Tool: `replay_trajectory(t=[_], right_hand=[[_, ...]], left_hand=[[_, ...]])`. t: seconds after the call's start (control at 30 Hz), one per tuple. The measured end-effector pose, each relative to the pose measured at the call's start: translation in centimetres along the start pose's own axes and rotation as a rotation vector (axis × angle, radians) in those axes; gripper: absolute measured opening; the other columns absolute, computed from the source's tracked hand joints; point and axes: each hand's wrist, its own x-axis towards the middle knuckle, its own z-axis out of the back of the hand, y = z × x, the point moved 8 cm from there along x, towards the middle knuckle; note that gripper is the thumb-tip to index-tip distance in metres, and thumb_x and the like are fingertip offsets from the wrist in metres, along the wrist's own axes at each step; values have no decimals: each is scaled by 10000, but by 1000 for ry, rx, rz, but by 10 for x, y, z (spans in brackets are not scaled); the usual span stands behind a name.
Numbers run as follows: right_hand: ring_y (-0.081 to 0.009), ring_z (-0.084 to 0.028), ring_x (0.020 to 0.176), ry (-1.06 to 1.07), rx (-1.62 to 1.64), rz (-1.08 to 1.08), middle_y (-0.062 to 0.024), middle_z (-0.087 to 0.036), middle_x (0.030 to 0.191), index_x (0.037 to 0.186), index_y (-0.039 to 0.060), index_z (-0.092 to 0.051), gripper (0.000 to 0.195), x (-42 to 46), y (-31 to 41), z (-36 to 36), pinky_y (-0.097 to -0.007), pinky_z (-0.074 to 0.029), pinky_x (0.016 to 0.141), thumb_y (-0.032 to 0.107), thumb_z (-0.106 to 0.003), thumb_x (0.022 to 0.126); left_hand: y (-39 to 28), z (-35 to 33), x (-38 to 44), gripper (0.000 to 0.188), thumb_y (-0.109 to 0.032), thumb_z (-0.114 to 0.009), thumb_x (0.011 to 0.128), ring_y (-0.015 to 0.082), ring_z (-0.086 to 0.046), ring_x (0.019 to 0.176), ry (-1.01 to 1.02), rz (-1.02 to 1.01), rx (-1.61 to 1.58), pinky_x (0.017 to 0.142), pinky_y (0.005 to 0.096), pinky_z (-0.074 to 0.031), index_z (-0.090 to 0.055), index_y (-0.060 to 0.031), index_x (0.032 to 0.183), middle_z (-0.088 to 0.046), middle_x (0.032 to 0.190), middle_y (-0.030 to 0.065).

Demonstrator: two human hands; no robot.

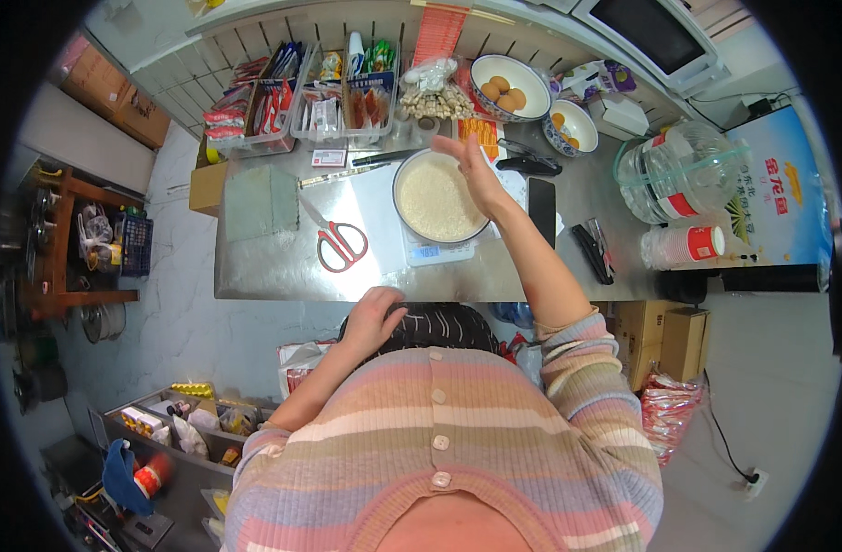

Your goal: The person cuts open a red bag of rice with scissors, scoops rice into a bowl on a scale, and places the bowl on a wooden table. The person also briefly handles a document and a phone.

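A round, dark-rimmed bowl of pale grains (440, 196) stands on a white digital kitchen scale (440, 254) with a lit display. My right hand (474, 172) is raised at the bowl's right rim, fingers apart, holding nothing; whether it touches the rim cannot be told. My left hand (375, 317) rests by the table's front edge, fingers bent, with nothing visible in it. Scissors with red and black handles (342, 245) lie left of the scale, beside a grey-green cloth (261, 202). A black phone-like slab (541, 212) lies right of the bowl.
Behind stand plastic bins of packets (345, 131), a bowl of brown eggs (531, 110) and a smaller bowl with yolk-like pieces (579, 141). Black-handled tools (590, 252), paper cups (683, 247) and large clear bottles (683, 172) occupy the right side of the metal table (283, 279).
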Motion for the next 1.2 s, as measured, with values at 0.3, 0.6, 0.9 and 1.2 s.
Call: replay_trajectory(t=[0.3, 0.6, 0.9, 1.2], right_hand=[[-211, -46, 1327, 50, 466, -66, -97, -227, 1404, 1365, 60, -154, 787, -11, 10, -3, -416, 95, 1039, 625, -29, 832], [-229, -26, 1324, 33, 591, -87, -96, -210, 1410, 1375, 70, -106, 838, -19, -1, -1, -401, 58, 1046, 680, -72, 802], [-229, 13, 1327, -4, 499, -121, -132, -136, 1424, 1370, 32, -56, 843, -22, 0, -4, -386, 23, 1052, 665, -80, 815], [-251, -20, 1326, -21, 225, -74, -156, -154, 1413, 1361, 1, -61, 844, -16, -3, -2, -362, -8, 1060, 653, -93, 825]], left_hand=[[-81, 9, 94, 524, -76, -618, 731, 372, -360, 1163, -110, -301, -98, 949, 382, -334, -374, 2, 1188, -371, 1254, 218], [-97, -29, 136, 907, -79, -599, 711, 367, -104, 1300, -74, -360, -210, 1055, 394, -140, 55, 21, 1332, -43, 1397, 242], [-81, -34, 138, 936, -52, -573, 709, 378, -53, 1304, -40, -306, -251, 1061, 397, -99, 130, 26, 1322, 8, 1398, 253], [-63, -20, 140, 942, -49, -556, 726, 378, -47, 1306, -120, -165, -219, 1059, 399, -105, 180, 15, 1309, 13, 1397, 262]])
